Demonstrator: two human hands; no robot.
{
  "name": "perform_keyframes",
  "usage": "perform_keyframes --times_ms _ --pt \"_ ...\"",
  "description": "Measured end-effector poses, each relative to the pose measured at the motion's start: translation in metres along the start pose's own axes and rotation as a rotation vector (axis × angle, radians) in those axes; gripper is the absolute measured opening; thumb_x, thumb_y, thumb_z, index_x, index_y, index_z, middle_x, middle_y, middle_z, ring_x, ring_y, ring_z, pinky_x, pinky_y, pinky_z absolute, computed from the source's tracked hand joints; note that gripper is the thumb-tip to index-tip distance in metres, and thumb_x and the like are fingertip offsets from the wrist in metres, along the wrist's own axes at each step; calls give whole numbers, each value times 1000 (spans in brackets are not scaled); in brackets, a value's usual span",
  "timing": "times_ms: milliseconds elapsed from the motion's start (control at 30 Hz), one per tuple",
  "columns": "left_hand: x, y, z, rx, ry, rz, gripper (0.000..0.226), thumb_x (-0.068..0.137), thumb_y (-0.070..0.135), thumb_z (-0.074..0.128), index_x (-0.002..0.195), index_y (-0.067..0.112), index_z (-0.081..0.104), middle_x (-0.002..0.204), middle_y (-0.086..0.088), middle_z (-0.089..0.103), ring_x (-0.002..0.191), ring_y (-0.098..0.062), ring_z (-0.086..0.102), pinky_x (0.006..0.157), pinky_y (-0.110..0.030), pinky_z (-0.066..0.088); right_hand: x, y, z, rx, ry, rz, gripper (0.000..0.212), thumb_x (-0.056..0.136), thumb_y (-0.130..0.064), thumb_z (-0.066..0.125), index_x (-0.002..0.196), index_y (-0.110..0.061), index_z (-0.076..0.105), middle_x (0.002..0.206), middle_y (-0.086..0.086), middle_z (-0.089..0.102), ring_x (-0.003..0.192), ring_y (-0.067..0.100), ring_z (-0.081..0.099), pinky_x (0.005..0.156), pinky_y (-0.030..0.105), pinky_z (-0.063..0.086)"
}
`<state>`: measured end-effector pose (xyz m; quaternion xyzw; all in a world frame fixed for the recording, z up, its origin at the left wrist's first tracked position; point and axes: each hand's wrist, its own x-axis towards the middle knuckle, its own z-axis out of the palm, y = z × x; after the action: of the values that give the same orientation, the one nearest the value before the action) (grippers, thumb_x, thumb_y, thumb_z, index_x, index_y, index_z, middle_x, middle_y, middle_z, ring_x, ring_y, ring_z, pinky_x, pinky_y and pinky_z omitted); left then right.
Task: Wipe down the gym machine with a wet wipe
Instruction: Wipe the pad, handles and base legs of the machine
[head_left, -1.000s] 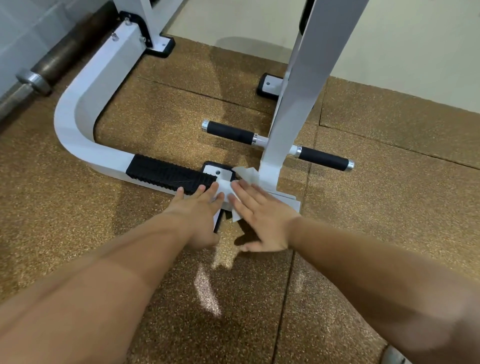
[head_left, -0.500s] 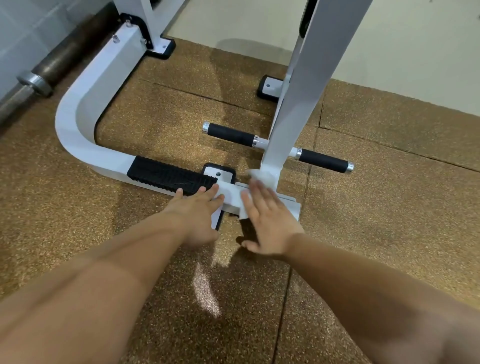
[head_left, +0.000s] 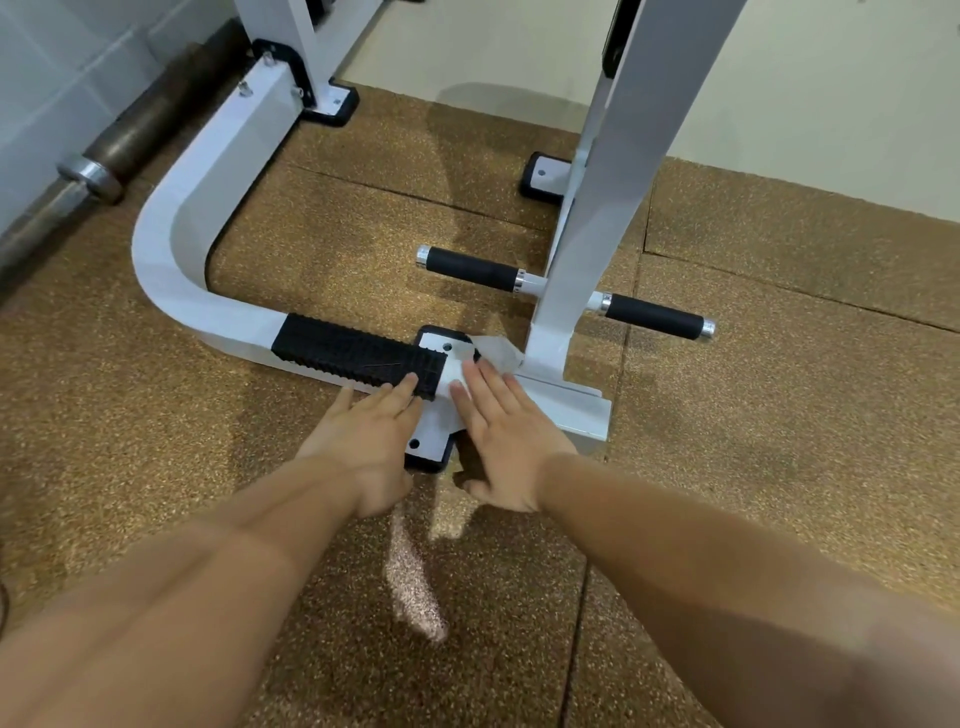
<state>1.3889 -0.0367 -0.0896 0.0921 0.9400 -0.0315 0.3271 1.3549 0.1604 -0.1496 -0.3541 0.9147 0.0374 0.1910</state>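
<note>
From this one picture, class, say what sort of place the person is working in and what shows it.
Most likely a gym: speckled rubber floor tiles, a white machine frame with black padded handles, and a barbell lying by the wall.

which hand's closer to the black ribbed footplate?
Left. The left hand touches the footplate at its right end; right hand lies flat on the wet wipe, just right of it.

readable text, brands, numbers, signs: none legible in the head view;
gym machine (head_left: 176, 244): white painted frame, no marking that can be read;
tread pad (head_left: 358, 358), left of the upright post (head_left: 613, 156): black ribbed pattern only, no lettering;
wet wipe (head_left: 496, 353), at the foot of the upright post: plain white, unprinted
</note>
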Motion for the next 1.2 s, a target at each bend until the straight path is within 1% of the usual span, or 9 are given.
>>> perform_keyframes --times_ms 167,267,367,467,533,767,900,1067,1200 --pt "4 11 -9 22 -30 -8 90 97 50 54 164 21 1 170 -7 -18 158 -27 9 128 -52 6 -66 16 31 124 9 442 108 99 -56 45 152 -10 -37 158 23 -42 146 41 -39 124 54 -15" --pt "7 15 -13 9 -30 -19 91 97 49 54 164 23 -1 172 -10 -9 159 -29 5 128 -53 5 -69 13 30 186 -3 536 110 98 -60 43 152 -2 -34 155 31 -40 145 48 -36 125 57 -10" --pt "8 20 -16 -8 -36 -32 96 97 48 55 164 22 -9 172 -11 -6 159 -29 4 128 -51 5 -46 -2 18 189 -7 403 115 95 -67 42 151 -1 -35 154 32 -37 144 49 -34 123 61 -12" --pt "9 23 -17 -6 -40 -54 100 98 48 55 161 20 -17 172 -11 -7 159 -29 4 128 -50 6 -28 -7 10 98 -34 110 119 92 -62 54 155 -5 -30 157 29 -38 146 46 -35 125 57 -13" --pt "8 25 -16 -7 -51 -61 102 98 49 55 160 22 -21 171 -11 -9 159 -30 5 128 -50 7 -32 8 10 60 -29 41 116 93 -56 56 156 -7 -29 158 25 -38 147 41 -36 125 54 -13" --pt "11 24 -17 -31 -60 -62 101 98 48 55 161 23 -19 172 -12 -6 159 -29 6 128 -50 7 -79 54 28 60 -62 356 111 97 -54 49 153 -7 -35 156 26 -41 145 42 -38 125 50 -15" --pt "15 25 -19 -29 -27 -60 98 98 47 54 162 21 -15 171 -15 2 158 -31 11 128 -49 9 -47 29 15 116 -36 241 121 91 -68 50 153 -6 -33 157 28 -39 145 44 -39 124 57 -14" --pt "17 30 -17 8 -14 -64 99 95 51 55 163 21 -11 170 -20 5 157 -33 14 128 -49 10 -19 31 0 52 -75 -75 117 93 -65 55 158 -11 -26 161 17 -37 149 34 -35 126 49 -14" --pt "14 25 -16 -8 -40 -47 102 94 51 57 162 23 -14 171 -17 -1 158 -32 12 129 -48 8 -33 64 5 110 -27 257 114 88 -82 38 158 -21 -29 160 18 -41 145 44 -39 125 61 -7"
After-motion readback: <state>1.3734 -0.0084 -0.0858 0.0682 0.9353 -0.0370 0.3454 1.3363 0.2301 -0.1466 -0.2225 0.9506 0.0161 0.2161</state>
